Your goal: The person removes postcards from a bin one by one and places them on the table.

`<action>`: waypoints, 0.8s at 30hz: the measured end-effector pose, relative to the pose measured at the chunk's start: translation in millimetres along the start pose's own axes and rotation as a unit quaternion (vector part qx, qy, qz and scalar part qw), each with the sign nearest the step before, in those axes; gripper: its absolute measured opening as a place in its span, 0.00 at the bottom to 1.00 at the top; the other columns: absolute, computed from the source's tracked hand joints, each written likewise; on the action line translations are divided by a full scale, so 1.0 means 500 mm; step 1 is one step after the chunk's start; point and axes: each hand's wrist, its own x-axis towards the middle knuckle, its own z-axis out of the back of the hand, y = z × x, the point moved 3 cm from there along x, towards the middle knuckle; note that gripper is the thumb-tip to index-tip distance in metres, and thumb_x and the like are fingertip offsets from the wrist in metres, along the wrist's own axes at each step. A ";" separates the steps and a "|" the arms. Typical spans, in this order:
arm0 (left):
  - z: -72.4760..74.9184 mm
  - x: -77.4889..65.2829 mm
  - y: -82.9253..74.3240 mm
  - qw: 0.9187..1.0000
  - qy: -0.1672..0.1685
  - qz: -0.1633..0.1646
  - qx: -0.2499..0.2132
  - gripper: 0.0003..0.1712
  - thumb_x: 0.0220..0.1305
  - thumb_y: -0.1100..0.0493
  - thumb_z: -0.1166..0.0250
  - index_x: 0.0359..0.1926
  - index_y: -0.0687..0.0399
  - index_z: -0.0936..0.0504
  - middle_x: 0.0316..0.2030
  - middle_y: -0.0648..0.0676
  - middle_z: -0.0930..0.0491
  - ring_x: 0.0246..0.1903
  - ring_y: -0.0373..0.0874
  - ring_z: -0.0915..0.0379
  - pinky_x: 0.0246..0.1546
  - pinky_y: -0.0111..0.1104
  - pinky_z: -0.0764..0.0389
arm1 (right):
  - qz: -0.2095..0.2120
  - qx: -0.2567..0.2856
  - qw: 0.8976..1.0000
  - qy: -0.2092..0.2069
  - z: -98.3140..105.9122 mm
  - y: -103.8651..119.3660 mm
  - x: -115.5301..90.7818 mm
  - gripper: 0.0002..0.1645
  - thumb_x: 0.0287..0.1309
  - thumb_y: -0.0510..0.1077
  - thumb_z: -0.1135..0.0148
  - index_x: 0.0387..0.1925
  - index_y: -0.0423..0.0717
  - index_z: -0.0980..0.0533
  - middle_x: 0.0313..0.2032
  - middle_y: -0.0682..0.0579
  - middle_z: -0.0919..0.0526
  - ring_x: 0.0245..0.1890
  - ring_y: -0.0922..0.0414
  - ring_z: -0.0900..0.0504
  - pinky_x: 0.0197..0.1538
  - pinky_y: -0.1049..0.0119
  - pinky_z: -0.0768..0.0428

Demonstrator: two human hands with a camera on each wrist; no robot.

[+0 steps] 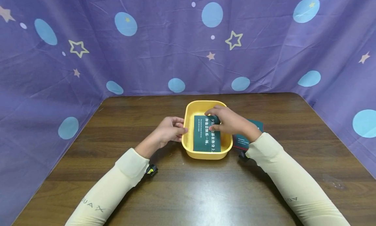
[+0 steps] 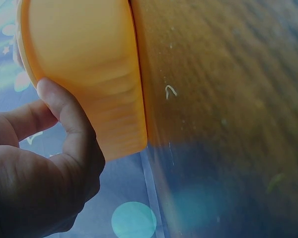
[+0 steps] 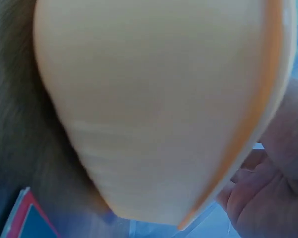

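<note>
A yellow plastic basin (image 1: 206,156) stands on the table, with a dark green booklet (image 1: 202,141) inside it bearing white Chinese lettering. My left hand (image 1: 170,130) grips the basin's left side; in the left wrist view its thumb (image 2: 49,91) meets the rim. Reaching over the right rim, my right hand (image 1: 230,121) has its thumb on the booklet's cover and its fingers by the far edge. The right wrist view shows mostly the basin's outer wall (image 3: 154,109), with part of the right hand (image 3: 268,193) beyond the rim.
Just right of the basin, another green booklet (image 1: 242,142) with a red edge lies on the brown wooden table (image 1: 182,193), partly under my right wrist. A purple curtain (image 1: 152,66) with stars and blue spots hangs behind the table and along both sides.
</note>
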 end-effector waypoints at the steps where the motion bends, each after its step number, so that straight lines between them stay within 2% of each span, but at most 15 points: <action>1: 0.001 -0.001 -0.001 1.000 0.000 0.000 0.001 0.28 0.65 0.73 0.34 0.65 0.71 0.29 0.40 0.55 0.26 0.28 0.46 0.25 0.26 0.30 0.14 | 0.006 0.000 1.000 -0.006 0.002 0.002 0.000 0.30 0.60 0.45 0.25 0.61 0.39 0.22 0.54 0.44 0.20 0.53 0.49 0.24 0.60 0.53 0.22; 8: 0.002 0.000 0.001 1.000 -0.001 -0.007 0.004 0.27 0.65 0.73 0.35 0.64 0.71 0.29 0.39 0.55 0.26 0.26 0.44 0.25 0.25 0.30 0.14 | 0.030 0.043 0.998 -0.042 0.013 0.014 -0.008 0.14 0.67 0.36 0.35 0.53 0.39 0.21 0.48 0.46 0.17 0.50 0.49 0.20 0.55 0.51 0.19; 11: 0.001 -0.002 -0.001 1.000 -0.002 -0.005 0.003 0.26 0.65 0.73 0.35 0.64 0.71 0.29 0.39 0.55 0.25 0.26 0.44 0.26 0.25 0.30 0.14 | 0.032 0.076 0.996 -0.042 0.016 0.016 -0.011 0.11 0.69 0.33 0.40 0.51 0.39 0.22 0.42 0.48 0.16 0.43 0.51 0.19 0.48 0.53 0.18; 15: 0.001 -0.002 -0.001 1.000 -0.003 -0.004 0.004 0.26 0.65 0.73 0.35 0.64 0.71 0.28 0.39 0.55 0.25 0.26 0.44 0.26 0.25 0.30 0.14 | 0.021 0.107 0.994 -0.030 0.020 0.021 -0.014 0.09 0.71 0.31 0.44 0.50 0.39 0.25 0.34 0.50 0.18 0.34 0.54 0.22 0.41 0.57 0.21; 24: 0.001 -0.002 -0.001 1.000 -0.004 -0.001 0.006 0.27 0.65 0.73 0.34 0.64 0.70 0.29 0.39 0.55 0.25 0.26 0.44 0.25 0.26 0.31 0.14 | 0.016 0.106 0.993 -0.042 0.046 0.024 -0.026 0.11 0.74 0.32 0.47 0.54 0.39 0.28 0.40 0.46 0.18 0.40 0.52 0.22 0.45 0.56 0.21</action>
